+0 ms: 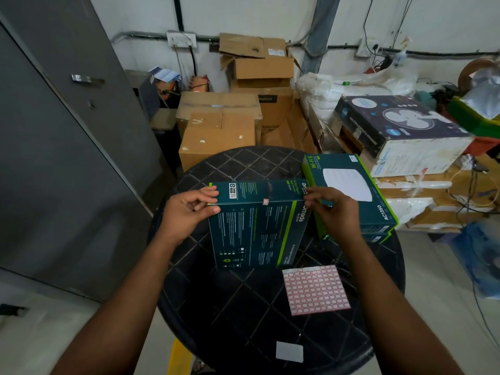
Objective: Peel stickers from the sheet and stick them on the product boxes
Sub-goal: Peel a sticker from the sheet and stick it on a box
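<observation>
The left hand (189,209) and right hand (331,209) grip opposite ends of a green box (257,228), its sticker (265,202) between them, the sticker sheet (315,289) lying nearer.

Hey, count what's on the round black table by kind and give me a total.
Teal product boxes: 3, one held, two stacked
Sticker sheets: 1
White cards: 1
Total: 5

white wall (257,12) | grey cabinet (54,131) | stacked cardboard cartons (216,123)
</observation>
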Tool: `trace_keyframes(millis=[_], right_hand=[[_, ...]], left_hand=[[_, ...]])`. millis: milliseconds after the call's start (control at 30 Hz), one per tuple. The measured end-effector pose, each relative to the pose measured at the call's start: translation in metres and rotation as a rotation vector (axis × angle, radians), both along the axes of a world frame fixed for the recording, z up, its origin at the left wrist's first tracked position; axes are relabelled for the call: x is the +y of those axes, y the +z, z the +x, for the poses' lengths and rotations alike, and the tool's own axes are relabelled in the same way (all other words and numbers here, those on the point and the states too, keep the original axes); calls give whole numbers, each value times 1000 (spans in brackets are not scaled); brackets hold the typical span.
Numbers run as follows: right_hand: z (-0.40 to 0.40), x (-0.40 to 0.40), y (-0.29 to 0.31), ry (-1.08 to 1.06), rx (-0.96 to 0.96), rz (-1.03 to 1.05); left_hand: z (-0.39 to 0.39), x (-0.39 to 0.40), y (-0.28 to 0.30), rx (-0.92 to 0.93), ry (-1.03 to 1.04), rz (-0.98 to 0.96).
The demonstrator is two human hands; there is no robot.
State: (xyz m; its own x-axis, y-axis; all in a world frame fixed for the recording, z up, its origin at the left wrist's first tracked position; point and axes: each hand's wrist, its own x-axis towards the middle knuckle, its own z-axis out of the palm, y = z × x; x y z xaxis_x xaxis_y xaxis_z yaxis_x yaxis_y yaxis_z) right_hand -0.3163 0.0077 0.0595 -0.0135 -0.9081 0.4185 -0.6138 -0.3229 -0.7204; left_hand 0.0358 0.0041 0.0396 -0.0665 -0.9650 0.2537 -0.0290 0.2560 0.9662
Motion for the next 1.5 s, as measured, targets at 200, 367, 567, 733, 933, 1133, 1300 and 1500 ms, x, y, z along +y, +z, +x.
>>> trace_keyframes(millis=[200, 367, 567, 733, 933, 1133, 1300, 1500], right_hand=[[12, 1, 9, -88, 259, -119], [45, 3, -2, 105, 280, -112], [63, 11, -22, -36, 169, -200], [73, 15, -25, -96, 132, -213], [41, 4, -13, 44, 112, -137], [38, 8, -9, 41, 44, -121], [13, 13, -10, -135, -23, -108], [-1, 10, -3, -91, -24, -29]], left_hand=[[-5, 1, 8, -183, 24, 8], [-32, 10, 11, -691, 85, -228], [-69, 23, 7, -949, 312, -319], [-94, 33, -1, -886, 443, -280], [-63, 17, 2, -740, 317, -269], [-54, 12, 6, -647, 246, -245], [-38, 14, 0, -343, 242, -152], [-15, 12, 5, -221, 115, -71]])
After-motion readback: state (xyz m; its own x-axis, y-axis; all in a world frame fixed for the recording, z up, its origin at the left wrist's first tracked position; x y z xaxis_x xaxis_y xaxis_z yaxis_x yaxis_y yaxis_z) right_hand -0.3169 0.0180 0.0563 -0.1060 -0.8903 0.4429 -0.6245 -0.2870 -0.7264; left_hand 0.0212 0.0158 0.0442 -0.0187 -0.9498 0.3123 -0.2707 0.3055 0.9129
